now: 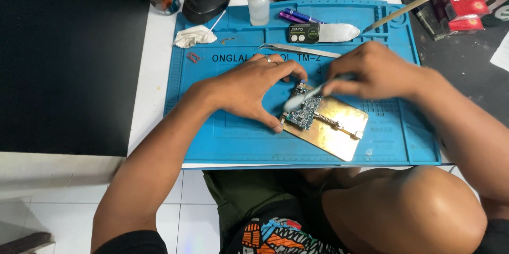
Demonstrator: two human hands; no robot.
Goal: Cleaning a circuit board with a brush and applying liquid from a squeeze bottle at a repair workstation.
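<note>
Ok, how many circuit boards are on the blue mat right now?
1. The circuit board sits clamped on the brass holder plate, between the left hand and right hand. Others may be hidden beneath the hands.

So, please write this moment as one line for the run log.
left hand: steadies gold holder | right hand: holds brush on circuit board | base: blue mat

White counter (156, 58) carries a black panel (69, 58) at left. White tiled floor (63, 206) lies below the counter edge. Lighting is even and bright.
</note>
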